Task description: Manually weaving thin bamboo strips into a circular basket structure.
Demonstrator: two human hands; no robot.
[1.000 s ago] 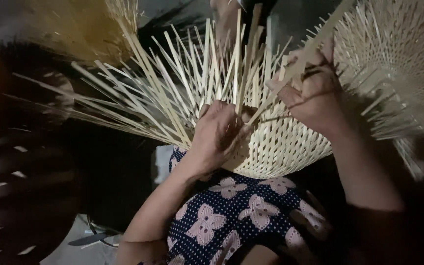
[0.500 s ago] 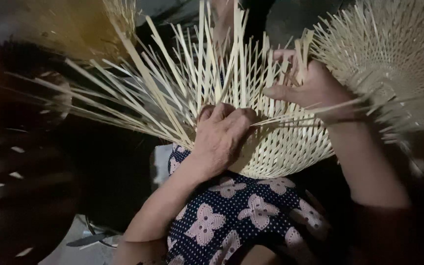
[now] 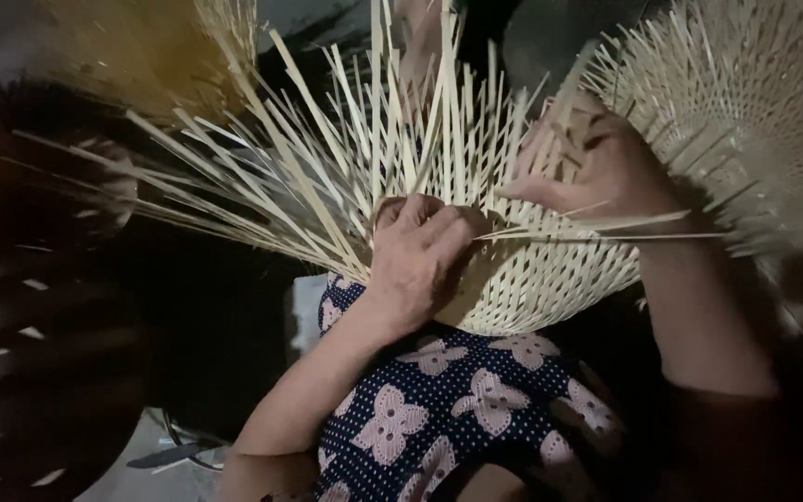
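Note:
A half-woven pale bamboo basket rests on my lap, its loose strips fanning up and to the left. My left hand presses on the woven rim, fingers curled over the strips there. My right hand is higher and to the right, fingers pinched among the upright strips. A thin strip runs sideways under my right hand.
Another woven bamboo piece with bristling strip ends stands at the upper right. A yellowish woven piece is at the upper left. My dotted, flower-print clothing fills the lower middle. The left side is dark and blurred.
My right hand has shifted along the upright strips, and a thin strip now lies sideways beneath it. My left hand stays on the rim, sliding slightly.

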